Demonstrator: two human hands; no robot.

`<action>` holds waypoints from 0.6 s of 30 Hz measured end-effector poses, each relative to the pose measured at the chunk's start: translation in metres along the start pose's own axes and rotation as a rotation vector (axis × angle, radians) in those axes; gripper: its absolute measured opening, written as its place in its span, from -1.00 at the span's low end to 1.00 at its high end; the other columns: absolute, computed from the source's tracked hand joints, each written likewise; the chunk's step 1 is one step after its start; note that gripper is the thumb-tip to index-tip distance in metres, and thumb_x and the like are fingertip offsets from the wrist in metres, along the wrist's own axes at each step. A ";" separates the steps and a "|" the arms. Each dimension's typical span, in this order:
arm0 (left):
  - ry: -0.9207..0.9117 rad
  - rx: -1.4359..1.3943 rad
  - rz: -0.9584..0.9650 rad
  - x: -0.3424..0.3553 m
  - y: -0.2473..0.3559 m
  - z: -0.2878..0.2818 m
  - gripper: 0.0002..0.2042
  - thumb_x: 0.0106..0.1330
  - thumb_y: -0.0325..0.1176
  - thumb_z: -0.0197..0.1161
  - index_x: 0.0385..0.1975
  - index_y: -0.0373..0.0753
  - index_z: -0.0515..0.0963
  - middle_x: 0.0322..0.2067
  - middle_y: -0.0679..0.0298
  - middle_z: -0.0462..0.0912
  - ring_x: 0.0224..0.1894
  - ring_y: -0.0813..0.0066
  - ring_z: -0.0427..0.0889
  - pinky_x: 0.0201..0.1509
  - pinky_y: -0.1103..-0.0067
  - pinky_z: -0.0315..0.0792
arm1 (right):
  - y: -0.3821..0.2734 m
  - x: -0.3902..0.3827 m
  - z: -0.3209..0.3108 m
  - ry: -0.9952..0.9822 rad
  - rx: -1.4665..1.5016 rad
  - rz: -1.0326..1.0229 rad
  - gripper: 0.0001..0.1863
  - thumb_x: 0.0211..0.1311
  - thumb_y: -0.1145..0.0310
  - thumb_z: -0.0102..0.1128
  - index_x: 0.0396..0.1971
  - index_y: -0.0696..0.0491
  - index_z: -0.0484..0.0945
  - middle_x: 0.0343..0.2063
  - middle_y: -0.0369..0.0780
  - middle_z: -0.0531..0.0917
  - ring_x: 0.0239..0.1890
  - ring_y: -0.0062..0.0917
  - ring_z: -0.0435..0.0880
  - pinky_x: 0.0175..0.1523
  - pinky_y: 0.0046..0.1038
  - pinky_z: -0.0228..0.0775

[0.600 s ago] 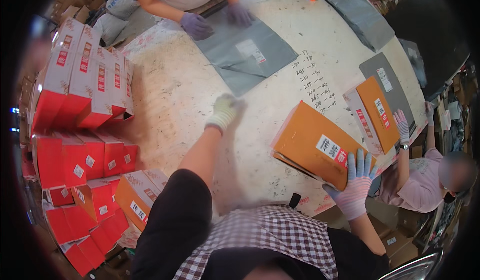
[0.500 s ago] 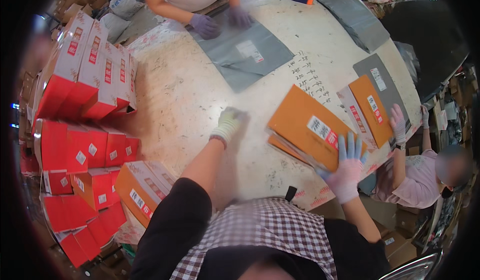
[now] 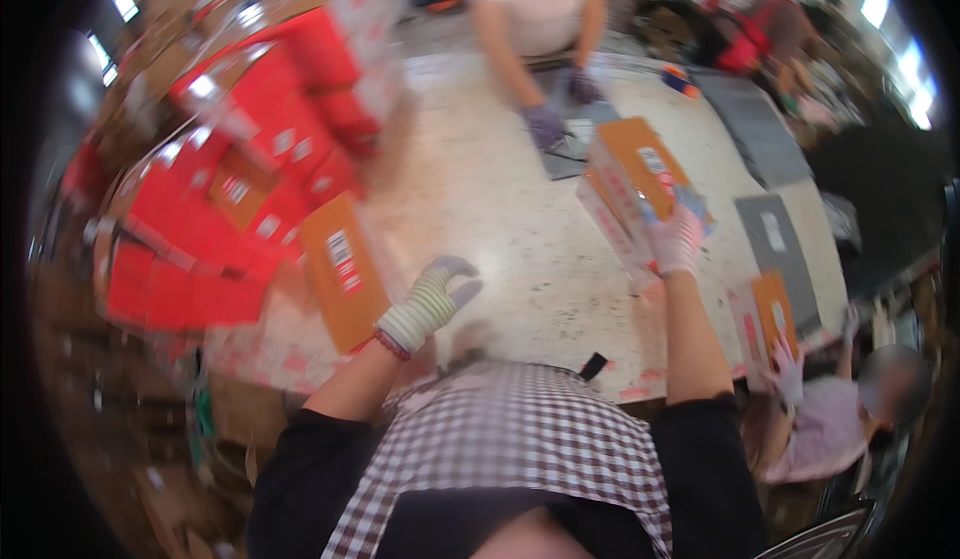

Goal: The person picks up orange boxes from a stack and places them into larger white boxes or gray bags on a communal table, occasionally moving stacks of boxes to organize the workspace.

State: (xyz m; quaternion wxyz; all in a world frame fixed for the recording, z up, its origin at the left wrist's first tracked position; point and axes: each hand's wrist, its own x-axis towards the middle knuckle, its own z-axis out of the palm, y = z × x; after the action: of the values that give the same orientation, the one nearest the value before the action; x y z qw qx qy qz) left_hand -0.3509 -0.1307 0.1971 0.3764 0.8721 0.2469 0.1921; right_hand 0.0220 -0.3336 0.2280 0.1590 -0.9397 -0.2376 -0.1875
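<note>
- Your right hand (image 3: 678, 237) lies on the orange-topped box (image 3: 628, 159), right of centre in the upper half of the frame; blur and overlap hide the thumb, so I cannot tell whether it grips or only presses.
- Your left hand (image 3: 428, 304), left of centre, is empty, with the thumb and fingers curved apart over the counter (image 3: 515, 279).
- That box shows its top and its pale, red-printed side; one hand near a corner probably lets it twist, so spread your right fingers wide across the top.
- If it feels loose, bring your left hand to the pale side and share the load.
- Mind the co-worker's purple-gloved hand (image 3: 545, 126) by the grey bag (image 3: 563, 167), upper centre; the box looks close to both, so move it slowly there.
- Watch your left wrist: it overlaps the second orange box (image 3: 338, 269) in the view, and a careless sweep could knock it. I cannot tell whether they touch.
</note>
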 end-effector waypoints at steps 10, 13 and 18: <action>0.697 -0.960 -0.421 -0.112 -0.103 -0.112 -0.64 0.46 -0.25 0.24 0.18 -0.20 0.48 -0.04 0.08 0.66 -0.02 0.23 0.64 0.11 0.30 0.54 | -0.175 -0.182 0.033 -0.934 1.029 -0.304 -0.47 0.34 0.15 0.36 0.13 0.24 0.61 0.03 -0.04 0.73 0.03 -0.34 0.71 0.19 -0.38 0.51; 0.614 -1.170 -0.663 -0.101 -0.126 -0.087 -0.48 0.50 -0.08 0.27 0.37 -0.12 0.38 0.07 0.09 0.67 0.05 0.24 0.66 0.09 0.33 0.58 | -0.222 -0.196 0.041 -1.310 1.114 -0.028 -0.25 0.32 -0.06 0.34 0.33 0.16 0.46 0.26 -0.08 0.59 0.31 -0.34 0.53 0.30 -0.33 0.43; 0.370 -0.994 -0.737 -0.105 -0.114 -0.131 -0.12 0.16 0.02 0.56 0.43 -0.08 0.22 0.17 0.12 0.60 0.21 0.16 0.58 0.10 0.20 0.57 | -0.297 -0.209 0.097 -1.479 1.439 0.145 -0.28 0.36 -0.08 0.27 0.33 0.13 0.43 0.22 -0.17 0.58 0.27 -0.41 0.51 0.27 -0.34 0.43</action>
State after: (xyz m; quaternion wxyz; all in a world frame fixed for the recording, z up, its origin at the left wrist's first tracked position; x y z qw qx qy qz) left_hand -0.5355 -0.0499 0.1801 0.7278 0.4044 0.4726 0.2888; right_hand -0.2722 -0.1283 0.1158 0.5082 -0.5148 -0.2748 0.6334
